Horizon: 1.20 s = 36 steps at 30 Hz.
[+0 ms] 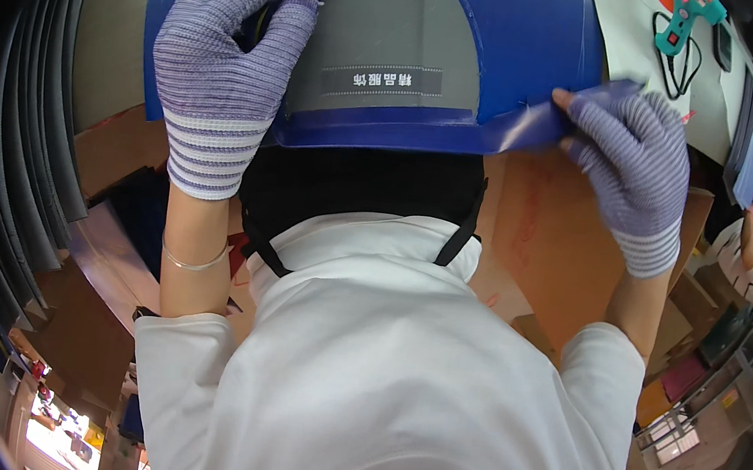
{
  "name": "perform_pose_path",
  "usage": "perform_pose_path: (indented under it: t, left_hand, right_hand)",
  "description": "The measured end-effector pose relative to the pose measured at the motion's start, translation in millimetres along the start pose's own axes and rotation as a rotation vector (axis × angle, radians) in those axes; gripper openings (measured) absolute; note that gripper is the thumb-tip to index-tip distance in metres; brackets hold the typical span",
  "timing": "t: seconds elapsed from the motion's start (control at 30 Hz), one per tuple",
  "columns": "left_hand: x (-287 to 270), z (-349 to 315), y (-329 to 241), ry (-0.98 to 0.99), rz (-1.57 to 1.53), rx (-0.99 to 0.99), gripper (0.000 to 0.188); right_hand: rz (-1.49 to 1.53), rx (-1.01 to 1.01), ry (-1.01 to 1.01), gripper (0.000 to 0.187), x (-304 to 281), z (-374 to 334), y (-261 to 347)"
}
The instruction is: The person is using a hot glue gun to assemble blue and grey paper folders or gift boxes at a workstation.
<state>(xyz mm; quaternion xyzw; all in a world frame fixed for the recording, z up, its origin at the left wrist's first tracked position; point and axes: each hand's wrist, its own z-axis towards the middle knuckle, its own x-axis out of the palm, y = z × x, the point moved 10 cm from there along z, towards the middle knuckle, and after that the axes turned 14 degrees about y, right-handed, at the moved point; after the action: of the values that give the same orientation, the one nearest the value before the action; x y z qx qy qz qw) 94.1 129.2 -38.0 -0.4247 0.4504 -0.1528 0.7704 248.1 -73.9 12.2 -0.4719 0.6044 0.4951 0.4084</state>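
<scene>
Overhead, a head-worn camera looks down on a person in a white top and a dark apron, both forearms reaching up toward a workbench. Both hands wear lilac knitted gloves with the fingertips cut off.

A blue arched cardboard piece (pixel 511 54) lies flat at the top of the view, framing a grey panel (pixel 391 40) that carries a small printed label. The left hand (pixel 223 66) rests spread over the piece's left leg, fingers closed flat and pressing down near a thin yellow edge, seemingly to keep the sheet from shifting. The right hand (pixel 634 163) pinches the piece's lower right corner, where a small flap (pixel 600 98) stands up between thumb and forefinger, as if being folded or lifted.

Brown corrugated cardboard (pixel 547 228) covers the bench beneath. A teal glue gun (pixel 690 20) with a black cord lies well apart at the upper right, on a pale sheet. Stacked grey sheets (pixel 32 127) curve along the left edge. Another person's arm (pixel 751 243) shows at far right.
</scene>
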Motion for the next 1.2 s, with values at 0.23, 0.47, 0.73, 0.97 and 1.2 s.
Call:
perform_pose_path:
  t: [0.23,0.47,0.73,0.97,1.2]
  left_hand:
    - [0.4,1.1,-7.7,0.017,0.096,0.020,0.022]
    - [-1.3,-0.7,-17.3,-0.004,0.163,0.076,0.021]
    - [-1.8,0.0,-17.7,-0.023,0.190,0.076,0.021]
    - [-1.7,-2.4,-20.4,-0.034,0.195,0.085,0.020]
    - [1.2,0.9,-27.2,-0.020,0.220,0.085,0.021]
  right_hand:
    - [-0.158,-0.120,-0.062,0.025,-7.6,37.4,11.1]
    - [0.370,0.395,-0.258,0.035,11.3,46.1,3.3]
    - [0.343,0.257,-0.423,0.032,5.4,54.3,21.2]
    - [0.183,0.318,-0.366,0.031,8.2,64.9,28.4]
    - [0.391,0.110,-0.703,0.015,-9.9,96.8,22.0]
